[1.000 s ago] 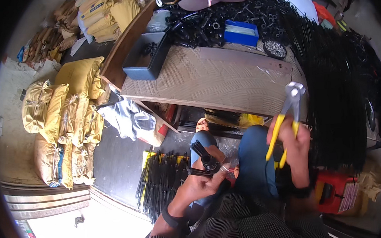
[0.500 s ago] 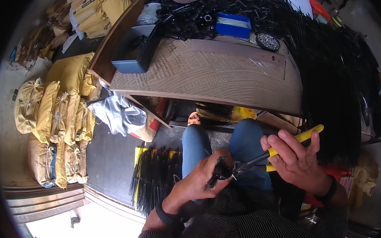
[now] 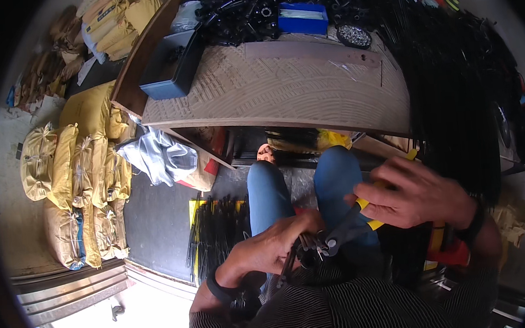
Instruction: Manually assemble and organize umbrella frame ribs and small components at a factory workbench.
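Note:
My left hand (image 3: 275, 244), low in the middle above my lap, is closed round a small black part (image 3: 307, 258) with a tubular end. What kind of part it is cannot be made out. A thin, light wire-like piece shows at its right side, by the pliers' jaws. In my right hand (image 3: 408, 191) is a pair of pliers (image 3: 337, 238) with yellow handles and dark metal jaws. My fingers wrap round the handles, and the jaws point left, right up against the black part. Whether the jaws grip the thin piece is too small to tell.
Before my knees stands a worktable (image 3: 258, 106) with a grey-blue bin (image 3: 167, 90), a blue box (image 3: 304, 26), a dish of small metal pieces (image 3: 354, 36) and heaped black parts (image 3: 245, 17). Black rods (image 3: 218, 232) stand at my left; yellow sacks (image 3: 81, 172) are stacked farther left.
My right hand has turned over, its back now upward, and its fingers have closed further round the pliers' handles. The left hand and black part have tilted and moved slightly lower.

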The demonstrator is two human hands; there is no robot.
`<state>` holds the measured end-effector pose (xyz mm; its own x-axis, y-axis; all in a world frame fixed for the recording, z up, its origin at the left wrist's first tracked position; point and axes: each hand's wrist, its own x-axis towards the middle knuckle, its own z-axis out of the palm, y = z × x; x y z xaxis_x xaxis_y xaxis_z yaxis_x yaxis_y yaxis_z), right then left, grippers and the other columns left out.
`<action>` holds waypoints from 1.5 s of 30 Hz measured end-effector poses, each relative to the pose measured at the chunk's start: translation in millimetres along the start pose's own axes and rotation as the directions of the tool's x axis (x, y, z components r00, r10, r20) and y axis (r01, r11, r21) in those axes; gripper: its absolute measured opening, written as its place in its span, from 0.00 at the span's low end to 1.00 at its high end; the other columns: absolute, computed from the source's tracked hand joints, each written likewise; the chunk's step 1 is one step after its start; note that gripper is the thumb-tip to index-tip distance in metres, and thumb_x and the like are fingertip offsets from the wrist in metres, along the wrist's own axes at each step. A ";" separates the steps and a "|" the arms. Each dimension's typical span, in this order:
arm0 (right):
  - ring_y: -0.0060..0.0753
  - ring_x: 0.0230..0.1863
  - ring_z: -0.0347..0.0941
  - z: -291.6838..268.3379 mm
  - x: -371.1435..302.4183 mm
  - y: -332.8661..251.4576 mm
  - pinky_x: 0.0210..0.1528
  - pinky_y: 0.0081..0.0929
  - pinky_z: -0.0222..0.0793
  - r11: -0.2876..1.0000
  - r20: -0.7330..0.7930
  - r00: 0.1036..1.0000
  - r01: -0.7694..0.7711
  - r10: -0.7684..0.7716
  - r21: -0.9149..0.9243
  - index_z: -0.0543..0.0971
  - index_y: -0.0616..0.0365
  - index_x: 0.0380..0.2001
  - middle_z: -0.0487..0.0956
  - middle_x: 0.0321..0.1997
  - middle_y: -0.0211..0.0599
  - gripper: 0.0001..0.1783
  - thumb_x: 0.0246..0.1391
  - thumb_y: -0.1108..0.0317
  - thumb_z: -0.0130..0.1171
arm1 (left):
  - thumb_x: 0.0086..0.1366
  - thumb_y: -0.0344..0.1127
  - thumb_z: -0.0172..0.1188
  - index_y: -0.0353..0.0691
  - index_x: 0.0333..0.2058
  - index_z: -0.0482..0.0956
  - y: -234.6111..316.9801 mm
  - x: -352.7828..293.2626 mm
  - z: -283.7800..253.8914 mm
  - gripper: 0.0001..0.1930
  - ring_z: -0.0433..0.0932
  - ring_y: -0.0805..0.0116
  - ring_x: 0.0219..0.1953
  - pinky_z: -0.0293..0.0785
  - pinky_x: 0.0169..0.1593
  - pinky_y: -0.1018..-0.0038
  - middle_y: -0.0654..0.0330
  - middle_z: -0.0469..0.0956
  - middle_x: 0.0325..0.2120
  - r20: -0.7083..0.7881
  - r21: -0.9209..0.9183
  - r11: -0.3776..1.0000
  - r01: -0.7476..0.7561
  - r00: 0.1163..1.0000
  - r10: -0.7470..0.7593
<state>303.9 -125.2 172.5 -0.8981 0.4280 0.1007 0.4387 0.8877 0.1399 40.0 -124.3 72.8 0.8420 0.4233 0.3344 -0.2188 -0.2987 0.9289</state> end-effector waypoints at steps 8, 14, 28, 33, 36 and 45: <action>0.21 0.63 0.51 27.0 5.8 -43.3 0.65 0.49 0.42 0.733 -0.354 0.908 -0.398 0.226 -0.553 0.70 0.39 0.51 0.57 0.58 0.19 0.21 0.52 0.58 0.53 | 0.45 0.21 0.55 0.37 0.35 0.62 -3.3 -0.2 9.3 0.17 0.69 0.57 0.33 0.66 0.39 0.70 0.55 0.66 0.31 -0.330 0.093 0.995 0.044 0.944 -0.011; 0.19 0.62 0.53 40.3 4.7 -53.1 0.64 0.55 0.40 0.595 -0.380 0.905 -0.416 0.193 -0.688 0.71 0.39 0.50 0.59 0.57 0.16 0.21 0.50 0.66 0.53 | 0.49 0.21 0.55 0.35 0.34 0.62 16.0 6.5 9.8 0.14 0.68 0.59 0.29 0.65 0.34 0.72 0.54 0.65 0.28 -0.458 0.147 0.985 0.089 0.889 -0.012; 0.27 0.36 0.67 47.7 3.1 -67.0 0.40 0.39 0.66 0.881 -0.391 0.825 -0.469 0.407 -0.071 0.75 0.58 0.31 0.68 0.46 0.27 0.09 0.44 0.69 0.62 | 0.51 0.22 0.56 0.32 0.44 0.57 15.8 2.3 16.5 0.22 0.72 0.52 0.32 0.68 0.36 0.70 0.49 0.68 0.31 -0.490 0.243 0.958 0.150 0.871 -0.012; 0.29 0.32 0.72 14.4 -15.8 -30.6 0.32 0.23 0.69 0.568 0.250 0.947 -0.320 0.200 0.758 0.71 0.61 0.39 0.72 0.45 0.30 0.15 0.50 0.64 0.57 | 0.49 0.24 0.63 0.37 0.54 0.55 19.0 -4.7 11.0 0.34 0.77 0.59 0.37 0.72 0.40 0.72 0.52 0.73 0.37 -0.300 0.102 0.990 0.094 0.952 -0.059; 0.27 0.30 0.76 21.4 -26.3 -24.5 0.33 0.19 0.70 -0.128 0.472 0.845 -0.513 -0.254 0.849 0.60 0.60 0.49 0.75 0.36 0.34 0.26 0.52 0.61 0.56 | 0.42 0.32 0.69 0.35 0.49 0.69 13.1 5.1 11.8 0.32 0.77 0.59 0.41 0.73 0.44 0.70 0.52 0.77 0.37 -0.174 -0.023 0.979 -0.202 0.965 0.195; 0.31 0.34 0.74 -14.2 -24.4 -54.1 0.33 0.23 0.71 0.467 0.517 0.831 -0.548 0.205 0.694 0.62 0.62 0.50 0.73 0.37 0.40 0.25 0.53 0.62 0.55 | 0.41 0.41 0.70 0.35 0.41 0.74 19.3 2.2 14.4 0.28 0.79 0.62 0.34 0.75 0.38 0.73 0.56 0.78 0.35 -0.247 0.026 0.998 -0.052 0.967 0.057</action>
<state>302.4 -186.1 176.5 -0.6714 0.6257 -0.3972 0.6763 0.2979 -0.6737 44.8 -141.4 89.2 0.6805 0.6033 0.4160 -0.2495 -0.3430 0.9056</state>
